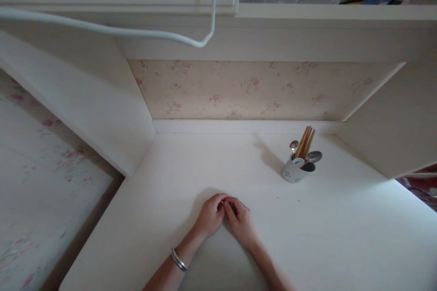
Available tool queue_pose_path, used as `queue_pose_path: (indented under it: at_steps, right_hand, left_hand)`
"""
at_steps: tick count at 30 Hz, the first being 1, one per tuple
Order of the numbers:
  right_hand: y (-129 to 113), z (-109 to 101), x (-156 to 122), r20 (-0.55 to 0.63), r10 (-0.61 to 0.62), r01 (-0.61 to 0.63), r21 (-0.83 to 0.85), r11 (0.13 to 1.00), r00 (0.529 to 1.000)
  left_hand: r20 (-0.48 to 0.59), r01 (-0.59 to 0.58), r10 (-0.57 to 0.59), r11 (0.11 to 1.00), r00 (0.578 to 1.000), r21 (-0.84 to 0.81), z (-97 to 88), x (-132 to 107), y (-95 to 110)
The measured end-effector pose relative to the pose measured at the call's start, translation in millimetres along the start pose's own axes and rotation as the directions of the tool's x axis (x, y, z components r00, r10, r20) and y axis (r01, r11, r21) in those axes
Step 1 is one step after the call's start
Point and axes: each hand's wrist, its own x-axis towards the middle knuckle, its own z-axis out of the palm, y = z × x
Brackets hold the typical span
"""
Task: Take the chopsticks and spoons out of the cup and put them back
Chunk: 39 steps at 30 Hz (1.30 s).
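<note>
My left hand (pixel 210 216) and my right hand (pixel 241 220) rest side by side on the white desk top (pixel 341 236), fingertips touching each other. The fingers of both are curled in and pressed together; I see nothing in them, though the fingertips hide the spot between them. A silver bangle (pixel 179 259) circles my left wrist. The nearest object is a small grey utensil cup (pixel 294 170) to the right and farther back, holding wooden chopsticks (pixel 305 142) and metal spoons (pixel 313 157).
The desk sits in a white alcove with a floral back wall (pixel 252 88) and side panels (pixel 102 113). A white cable (pixel 136 32) hangs across the top. An upper shelf (pixel 334 11) holds plastic packaging. A flowered bed cover (pixel 41 177) lies to the left.
</note>
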Motion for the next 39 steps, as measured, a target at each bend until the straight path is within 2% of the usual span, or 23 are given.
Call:
queue_pose_path:
  at_steps: [16,39]
  right_hand:
    - [-3.4,-1.4,3.5,-0.011,-0.018,0.018,-0.035,0.999,1.000]
    - [-1.6,-0.9,-2.7,0.004,0.041,-0.041,-0.017,0.999,0.999]
  left_hand:
    - [-0.009,0.023,-0.023,0.999,1.000,-0.027,-1.1,1.0,-0.9]
    - [-0.038,0.035,-0.036,0.999,0.999,-0.032,-3.1,-5.5,3.8]
